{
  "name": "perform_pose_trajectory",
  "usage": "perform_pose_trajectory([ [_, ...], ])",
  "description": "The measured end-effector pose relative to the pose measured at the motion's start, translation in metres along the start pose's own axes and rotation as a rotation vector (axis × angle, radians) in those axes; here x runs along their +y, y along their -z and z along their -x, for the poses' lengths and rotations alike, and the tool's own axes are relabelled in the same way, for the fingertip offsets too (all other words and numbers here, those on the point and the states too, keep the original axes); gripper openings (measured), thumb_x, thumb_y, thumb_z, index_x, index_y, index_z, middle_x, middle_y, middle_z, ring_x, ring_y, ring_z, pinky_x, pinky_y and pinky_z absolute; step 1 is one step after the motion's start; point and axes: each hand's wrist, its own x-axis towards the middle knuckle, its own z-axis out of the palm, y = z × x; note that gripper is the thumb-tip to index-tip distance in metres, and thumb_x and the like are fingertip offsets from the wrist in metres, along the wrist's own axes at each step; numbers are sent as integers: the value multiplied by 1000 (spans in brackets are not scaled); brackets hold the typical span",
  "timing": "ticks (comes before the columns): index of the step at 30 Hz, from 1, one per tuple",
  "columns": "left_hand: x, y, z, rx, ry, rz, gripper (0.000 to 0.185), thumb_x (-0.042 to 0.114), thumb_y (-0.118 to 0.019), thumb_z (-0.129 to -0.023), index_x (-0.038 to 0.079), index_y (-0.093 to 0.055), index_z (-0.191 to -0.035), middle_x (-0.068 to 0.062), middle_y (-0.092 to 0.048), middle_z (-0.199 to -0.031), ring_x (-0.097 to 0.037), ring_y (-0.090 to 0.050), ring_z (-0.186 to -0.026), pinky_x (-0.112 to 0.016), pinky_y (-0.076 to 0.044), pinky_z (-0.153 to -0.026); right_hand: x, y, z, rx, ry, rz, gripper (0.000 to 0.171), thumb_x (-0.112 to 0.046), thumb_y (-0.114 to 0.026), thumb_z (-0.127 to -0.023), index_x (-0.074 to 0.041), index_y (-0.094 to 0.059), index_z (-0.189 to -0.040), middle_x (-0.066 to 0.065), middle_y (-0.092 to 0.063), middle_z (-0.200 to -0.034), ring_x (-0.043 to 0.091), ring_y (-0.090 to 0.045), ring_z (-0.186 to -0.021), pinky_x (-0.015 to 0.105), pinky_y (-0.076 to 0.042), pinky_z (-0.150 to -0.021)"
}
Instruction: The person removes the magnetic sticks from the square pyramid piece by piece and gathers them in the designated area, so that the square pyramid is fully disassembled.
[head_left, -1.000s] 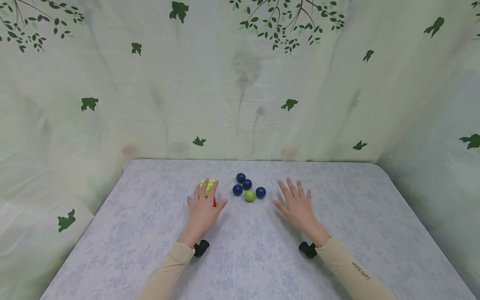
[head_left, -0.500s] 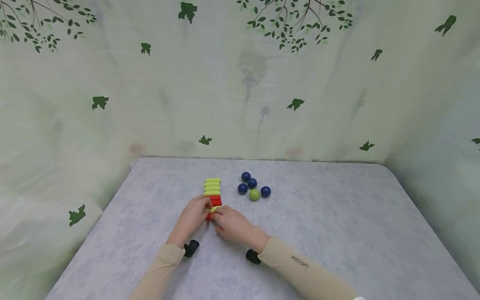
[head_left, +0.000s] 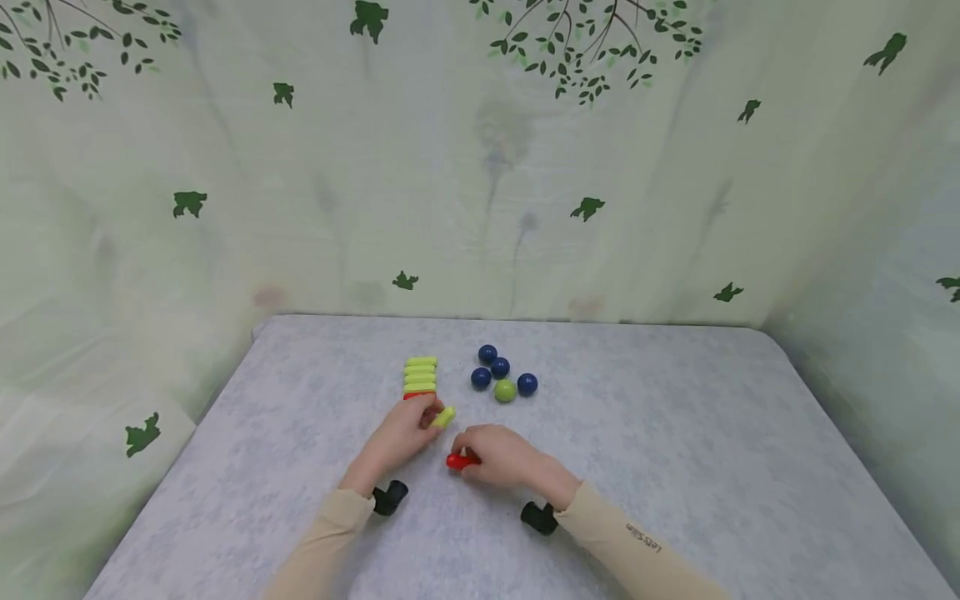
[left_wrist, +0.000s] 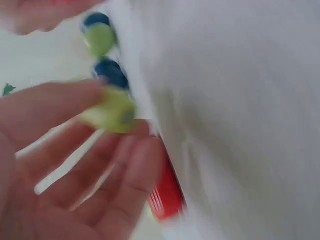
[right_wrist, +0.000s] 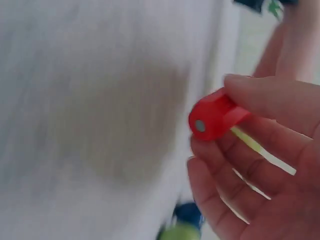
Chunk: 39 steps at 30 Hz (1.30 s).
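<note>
The row of yellow-green and red plastic rods [head_left: 420, 379] is partly dismantled: left hand [head_left: 401, 433] pinches a yellow-green rod [head_left: 444, 417], right hand [head_left: 502, 457] grips a red rod [head_left: 457, 461], several rods remain.

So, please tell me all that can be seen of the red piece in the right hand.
The red piece is a short, smooth rod, plastic by its look, with a rounded end bearing a small grey disc. The right hand pinches it between thumb and fingers, just above the table, apart from the row.

Rod stack [head_left: 420, 377] and ball cluster [head_left: 501, 377] ahead of both hands, narrow gap between them, open table [head_left: 675, 467] rightward
</note>
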Motion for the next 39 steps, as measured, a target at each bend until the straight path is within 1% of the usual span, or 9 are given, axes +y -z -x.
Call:
perform_pose_trajectory([
  [2, 9, -5, -8, 75, 2, 147, 19, 1, -71, -84, 5, -59, -98, -3, -60, -88, -15, -58, -80, -32, -50, -74, 15, 13, 8, 124, -60, -152, 15, -9, -72, -84, -9, -67, -99, -6, -60, -83, 7, -54, -72, 23, -47, -67],
  [6, 31, -19, -31, 199, -24, 336, 22, 0, -70, -84, 3, -57, -101, -9, -64, -95, -22, -62, -88, -36, -53, -77, 46, 33, 12, 527, -197, -343, 18, -2, -72, -84, -3, -62, -99, 6, -65, -88, 19, -61, -80, 36, -52, -73],
  [8, 39, -29, -45, 225, -51, 327, 22, 0, -69, -85, 3, -57, -102, -10, -64, -95, -23, -62, -89, -35, -53, -76, 59, 37, 9, 671, -257, -352, 19, -2, -71, -85, -2, -60, -101, 9, -65, -92, 23, -62, -84, 41, -52, -77],
  [10, 43, -40, -57, 226, -75, 248, 20, 1, -68, -86, 4, -57, -103, -9, -64, -94, -21, -61, -88, -33, -52, -75, 69, 37, 6, 711, -308, -317, 20, -3, -71, -85, -2, -60, -102, 10, -65, -94, 25, -62, -87, 43, -50, -79],
  [15, 46, -50, -66, 239, -52, 119, 16, 2, -66, -86, 6, -58, -99, -6, -63, -89, -18, -58, -82, -30, -50, -72, 78, 31, 1, 651, -381, -311, 21, -5, -71, -86, -2, -60, -104, 11, -66, -96, 26, -63, -89, 41, -50, -80],
  [21, 38, -29, -54, 352, 105, 313, 21, 7, -63, -87, 3, -56, -107, -8, -60, -92, -22, -57, -87, -34, -51, -77, 77, 31, 2, 699, -390, -386, 26, -6, -69, -88, 0, -62, -112, 13, -65, -100, 26, -62, -90, 40, -51, -82],
  [24, 30, -22, -49, 365, 118, 336, 24, 6, -64, -88, 0, -55, -109, -12, -61, -95, -25, -58, -91, -37, -51, -80, 83, 33, 0, 726, -406, -379, 24, -4, -68, -88, -1, -61, -110, 12, -65, -103, 27, -62, -96, 41, -48, -90],
  [31, 28, -26, -43, 139, 208, 323, 36, 7, -64, -86, 1, -49, -117, -9, -61, -88, -20, -58, -75, -31, -50, -67, 91, 36, -9, 517, -476, -321, 28, -9, -68, -88, 1, -60, -113, 11, -65, -92, 24, -61, -84, 36, -51, -75],
  [39, 33, -37, -62, -75, 272, 271, 77, 13, -57, -85, 3, -17, -149, -4, -52, -66, -15, -47, -53, -25, -39, -51, 92, 38, -24, 136, -467, -397, 77, -16, -68, -85, -5, -26, -149, 5, -58, -71, 16, -51, -58, 27, -40, -57],
])
